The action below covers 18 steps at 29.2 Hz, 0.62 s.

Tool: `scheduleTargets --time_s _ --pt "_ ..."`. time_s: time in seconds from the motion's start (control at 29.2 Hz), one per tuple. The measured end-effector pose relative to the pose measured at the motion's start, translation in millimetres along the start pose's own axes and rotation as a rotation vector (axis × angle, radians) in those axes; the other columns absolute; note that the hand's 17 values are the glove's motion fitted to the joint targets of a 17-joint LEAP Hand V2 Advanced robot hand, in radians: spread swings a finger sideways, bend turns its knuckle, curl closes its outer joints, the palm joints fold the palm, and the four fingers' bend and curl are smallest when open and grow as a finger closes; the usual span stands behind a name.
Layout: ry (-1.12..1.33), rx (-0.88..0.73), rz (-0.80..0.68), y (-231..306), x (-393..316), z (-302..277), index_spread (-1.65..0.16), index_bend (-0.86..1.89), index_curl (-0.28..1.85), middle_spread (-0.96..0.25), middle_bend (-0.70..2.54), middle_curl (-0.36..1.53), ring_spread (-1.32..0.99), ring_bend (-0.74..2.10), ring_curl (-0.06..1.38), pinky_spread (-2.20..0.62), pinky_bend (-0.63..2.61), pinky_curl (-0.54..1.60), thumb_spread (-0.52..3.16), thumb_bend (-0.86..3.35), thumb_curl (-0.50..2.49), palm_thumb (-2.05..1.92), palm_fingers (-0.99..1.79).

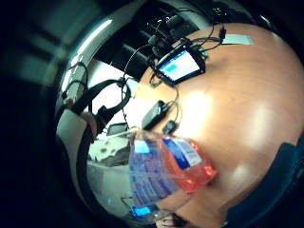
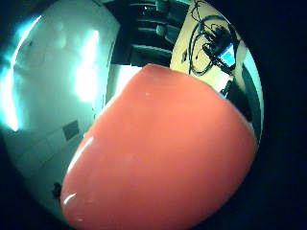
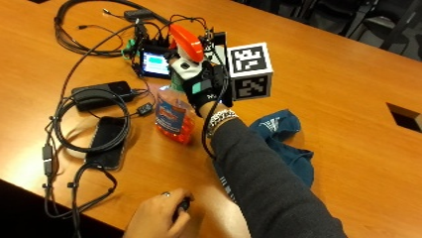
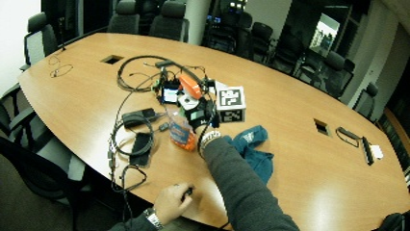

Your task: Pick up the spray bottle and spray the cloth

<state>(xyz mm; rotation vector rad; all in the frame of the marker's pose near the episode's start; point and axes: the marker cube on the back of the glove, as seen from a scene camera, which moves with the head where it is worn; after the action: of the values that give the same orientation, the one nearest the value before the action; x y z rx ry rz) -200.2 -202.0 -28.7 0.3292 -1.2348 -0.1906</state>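
Little-finger palm view: the spray bottle (image 1: pixel 164 171), orange liquid inside, hangs over the table (image 1: pixel 237 109).
Thumb palm view: its orange trigger head (image 2: pixel 163 153) fills the frame.
Outside view: the gloved right hand (image 3: pixel 204 87) grips the bottle's neck, apparently lifting it; the blue cloth (image 3: pixel 284 139) lies beside the forearm, toward the table's near edge.

The bottle (image 3: pixel 173 111) is clear with orange liquid, a blue-and-white label and an orange-and-white sprayer head. The cloth (image 3: pixel 285 139) is dark teal; the glove (image 3: pixel 208 87) is black. The table (image 3: pixel 342 84) is orange-brown wood.
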Motion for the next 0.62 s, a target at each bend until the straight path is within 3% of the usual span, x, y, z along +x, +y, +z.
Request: scheduleTargets --time_s 0.41,0.62 --pt "0.145 -0.154 -0.038 -2 -18 2 -0.32 -0.01 0.48 -0.23 0.46 0.50 -0.17 0.59 0.46 0.00 0.38 0.39 0.67 -0.05 0.72 0.84 0.75" --pt "0.147 -0.187 -0.016 1 -14 -1 -0.32 0.01 0.37 -0.22 0.46 0.48 -0.15 0.59 0.42 0.07 0.38 0.36 0.80 -0.03 0.68 0.83 0.76"
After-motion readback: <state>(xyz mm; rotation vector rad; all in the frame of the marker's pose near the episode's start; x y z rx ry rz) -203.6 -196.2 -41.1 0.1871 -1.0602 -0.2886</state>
